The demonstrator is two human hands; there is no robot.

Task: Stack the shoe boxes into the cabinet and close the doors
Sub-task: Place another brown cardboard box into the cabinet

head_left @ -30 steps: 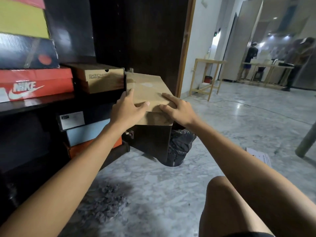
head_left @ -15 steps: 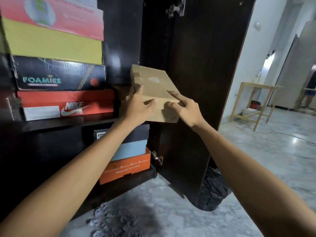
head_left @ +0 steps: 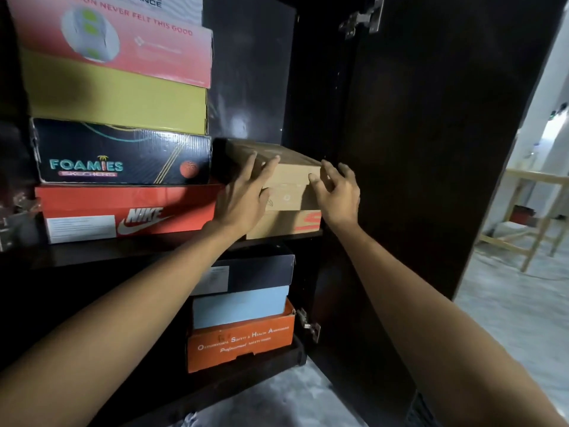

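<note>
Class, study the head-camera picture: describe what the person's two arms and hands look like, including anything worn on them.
Both arms are bare from the frame's edge to the fingertips: no sleeves, gloves or bandages show. The left hand and right hand carry no visible rings, and neither wrist shows a watch or bracelet. The fingernails look short and unpainted. The forearms are slim, with no visible markings or tattoos.

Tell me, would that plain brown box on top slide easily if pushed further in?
Probably. The plain brown box looks like smooth, stiff cardboard lying flat on another cardboard box, so it should slide rather than tip. The left hand covers its front edge with spread fingers, which suggests it is fairly light.
</note>
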